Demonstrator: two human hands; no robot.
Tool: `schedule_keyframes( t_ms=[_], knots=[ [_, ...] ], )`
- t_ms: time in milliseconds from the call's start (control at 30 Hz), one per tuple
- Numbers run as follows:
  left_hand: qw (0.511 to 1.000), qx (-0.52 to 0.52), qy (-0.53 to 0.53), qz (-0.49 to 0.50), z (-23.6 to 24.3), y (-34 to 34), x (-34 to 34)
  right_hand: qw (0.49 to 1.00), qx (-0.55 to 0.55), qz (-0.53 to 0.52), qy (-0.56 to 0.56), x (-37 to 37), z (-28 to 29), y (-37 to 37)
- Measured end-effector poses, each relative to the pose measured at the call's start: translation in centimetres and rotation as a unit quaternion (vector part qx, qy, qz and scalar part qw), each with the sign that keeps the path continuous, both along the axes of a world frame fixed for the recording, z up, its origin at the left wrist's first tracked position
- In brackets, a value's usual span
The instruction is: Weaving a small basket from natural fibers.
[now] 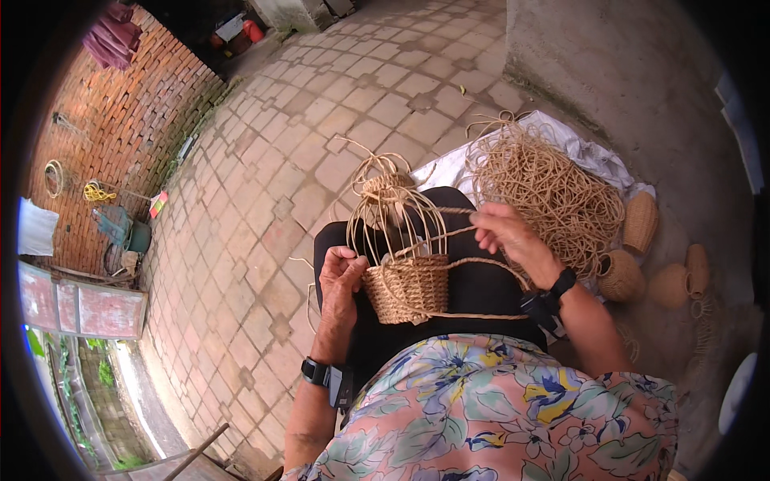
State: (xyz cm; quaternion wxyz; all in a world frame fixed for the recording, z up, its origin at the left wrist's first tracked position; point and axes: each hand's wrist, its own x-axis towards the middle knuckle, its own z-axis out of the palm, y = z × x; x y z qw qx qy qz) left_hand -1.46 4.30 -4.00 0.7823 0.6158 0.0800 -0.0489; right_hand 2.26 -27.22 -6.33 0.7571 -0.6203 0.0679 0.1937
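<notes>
A half-woven basket of tan straw cord rests on my lap, its lower wall tightly woven. Bare upright cords rise from its rim and gather into a tied bundle at the far end. At the basket's left rim my left hand is closed, thumb and fingers pinching the edge by an upright. To the right, my right hand is closed round a twisted straw cord that runs back to the uprights. Another length of cord loops from the basket's side below my right wrist.
A large heap of loose straw cord lies on a white sheet at the right. Several finished woven pieces, including a tall basket and a round one, lie beside it. A brick wall stands far left, a grey wall far right.
</notes>
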Motion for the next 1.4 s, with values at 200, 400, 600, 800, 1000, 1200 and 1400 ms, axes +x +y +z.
schedule_keyframes(
  t_ms=[200,400,600,800,1000,1200,1400],
  knots=[
    [0.999,-0.033,0.018,-0.02,0.6,-1.3,1.3,0.82,-0.182,-0.506,0.198,-8.3,-19.2,-35.2],
    [1.0,-0.023,0.015,0.014,0.7,0.2,0.0,0.955,0.051,-0.291,0.014,-3.1,-9.6,-19.9],
    [0.999,-0.028,0.013,-0.008,0.2,-0.6,0.6,0.967,-0.173,0.178,-0.062,-1.8,3.4,-0.5],
    [0.998,-0.055,0.029,0.003,0.1,-0.4,0.5,0.985,-0.161,0.046,-0.041,-3.6,-3.6,-8.5],
    [0.999,-0.032,0.018,-0.002,0.1,0.1,0.5,0.778,-0.626,0.01,-0.043,-7.2,-12.5,-19.4],
    [0.895,0.42,-0.15,0.018,3.5,-1.0,0.6,0.955,-0.217,-0.195,0.053,-4.7,-4.7,-14.4],
    [0.847,0.484,-0.177,-0.133,7.5,-3.9,0.4,1.0,-0.004,0.009,0.007,-2.8,2.7,-3.5]
  ],
)
